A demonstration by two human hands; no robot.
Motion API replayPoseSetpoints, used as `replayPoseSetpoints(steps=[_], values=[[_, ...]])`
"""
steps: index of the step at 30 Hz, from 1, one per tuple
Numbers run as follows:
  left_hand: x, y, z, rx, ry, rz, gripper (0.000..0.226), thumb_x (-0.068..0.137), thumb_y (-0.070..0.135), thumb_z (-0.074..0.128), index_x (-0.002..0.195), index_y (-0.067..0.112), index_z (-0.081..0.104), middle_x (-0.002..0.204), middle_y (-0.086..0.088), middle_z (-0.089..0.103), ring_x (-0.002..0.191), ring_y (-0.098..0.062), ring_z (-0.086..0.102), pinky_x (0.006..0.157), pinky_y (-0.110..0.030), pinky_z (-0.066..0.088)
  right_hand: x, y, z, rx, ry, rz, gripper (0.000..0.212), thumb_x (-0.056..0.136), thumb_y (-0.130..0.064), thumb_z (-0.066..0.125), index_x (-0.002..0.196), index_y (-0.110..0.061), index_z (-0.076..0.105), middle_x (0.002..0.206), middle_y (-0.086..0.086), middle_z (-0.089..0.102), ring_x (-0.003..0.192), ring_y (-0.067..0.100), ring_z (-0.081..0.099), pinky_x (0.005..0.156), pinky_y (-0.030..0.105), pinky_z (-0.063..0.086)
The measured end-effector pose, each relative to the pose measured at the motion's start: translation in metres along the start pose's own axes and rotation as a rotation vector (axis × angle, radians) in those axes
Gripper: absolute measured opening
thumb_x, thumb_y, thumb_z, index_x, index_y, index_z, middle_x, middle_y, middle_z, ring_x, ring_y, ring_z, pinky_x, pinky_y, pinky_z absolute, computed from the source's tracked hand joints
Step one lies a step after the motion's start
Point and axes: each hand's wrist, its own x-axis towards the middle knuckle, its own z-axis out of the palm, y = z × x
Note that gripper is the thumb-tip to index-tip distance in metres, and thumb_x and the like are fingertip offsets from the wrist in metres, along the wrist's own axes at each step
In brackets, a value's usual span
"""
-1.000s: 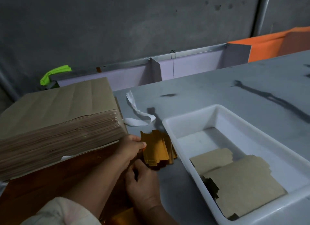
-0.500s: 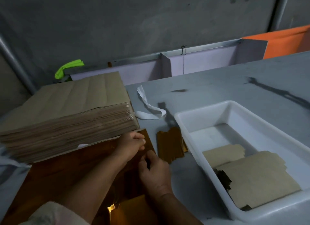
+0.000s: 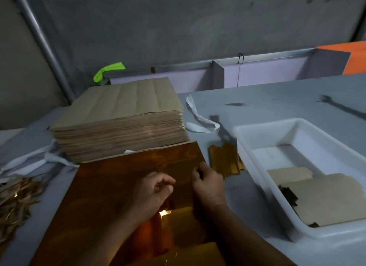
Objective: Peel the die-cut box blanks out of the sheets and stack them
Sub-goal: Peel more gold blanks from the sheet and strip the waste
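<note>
My left hand [image 3: 152, 190]: lying on the gold sheet [image 3: 111, 196] near its middle, fingers curled in toward the thumb; whether anything is caught between them I cannot tell
My right hand [image 3: 209, 183]: at the sheet's right edge, just beside my left, fingers curled over and pinching that edge
Gold sheet: flat on the grey table [image 3: 277, 107] right in front of me, shiny side up, its far edge reaching the foot of the stack of brown sheets [image 3: 118, 119]; a bright glint shows on it below my left wrist
Stack of brown sheets: tall and squared up, brown side up, on the table behind the gold sheet, left of centre
Peeled gold blanks [image 3: 224, 161]: a small pile, gold side up, on the table between the gold sheet's right edge and the white tub [image 3: 257, 133], just beyond my right knuckles
White tub: on the table to my right, close beside the gold blanks; inside lie brown blanks [image 3: 326, 202], brown side up, overlapping, toward the near end
White strip [image 3: 200, 119]: a loose curl on the table between the brown stack and the tub
Scrap pile [image 3: 15, 196]: tangled gold and brown trimmings at the table's left edge, well apart from my hands
</note>
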Motion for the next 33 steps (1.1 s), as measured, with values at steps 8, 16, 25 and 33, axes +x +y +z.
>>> replayPoseSetpoints(steps=[8, 16, 25, 33], values=[[-0.034, -0.018, 0.008, 0.332, -0.049, 0.174, 0.027, 0.096, 0.035, 0.05, 0.121, 0.039, 0.06, 0.119, 0.022, 0.041, 0.112, 0.01, 0.03, 0.085, -0.008, 0.027, 0.001, 0.0, 0.001, -0.002, -0.017, 0.017, 0.022, 0.098, -0.027, 0.05, 0.076, -0.031, 0.049, 0.072, -0.004, 0.06, 0.063, 0.009, 0.056, 0.056, 0.023, 0.046], [-0.042, -0.021, 0.015, 0.297, 0.09, 0.3, 0.022, 0.089, 0.022, 0.061, 0.107, 0.028, 0.072, 0.116, 0.014, 0.05, 0.112, 0.004, 0.038, 0.087, -0.007, 0.03, 0.001, -0.001, 0.002, 0.015, -0.016, 0.0, 0.022, 0.097, -0.024, 0.051, 0.076, -0.03, 0.049, 0.073, 0.001, 0.06, 0.063, 0.012, 0.055, 0.059, 0.028, 0.048], [-0.04, -0.022, 0.018, 0.33, 0.141, 0.275, 0.019, 0.08, 0.0, 0.055, 0.085, 0.017, 0.06, 0.094, 0.008, 0.052, 0.091, -0.006, 0.044, 0.073, -0.015, 0.036, -0.001, -0.007, -0.001, 0.064, 0.009, -0.021, 0.021, 0.097, -0.021, 0.052, 0.078, -0.028, 0.054, 0.072, 0.0, 0.06, 0.067, 0.016, 0.057, 0.061, 0.033, 0.049], [-0.038, -0.023, 0.02, 0.32, 0.217, 0.229, 0.021, 0.087, 0.0, 0.052, 0.082, 0.02, 0.055, 0.085, 0.013, 0.046, 0.082, -0.001, 0.039, 0.067, -0.016, 0.034, 0.003, -0.029, -0.003, -0.199, -0.399, -0.101, 0.015, 0.1, -0.029, 0.052, 0.088, -0.039, 0.052, 0.089, -0.013, 0.059, 0.078, 0.003, 0.06, 0.061, 0.015, 0.044]])
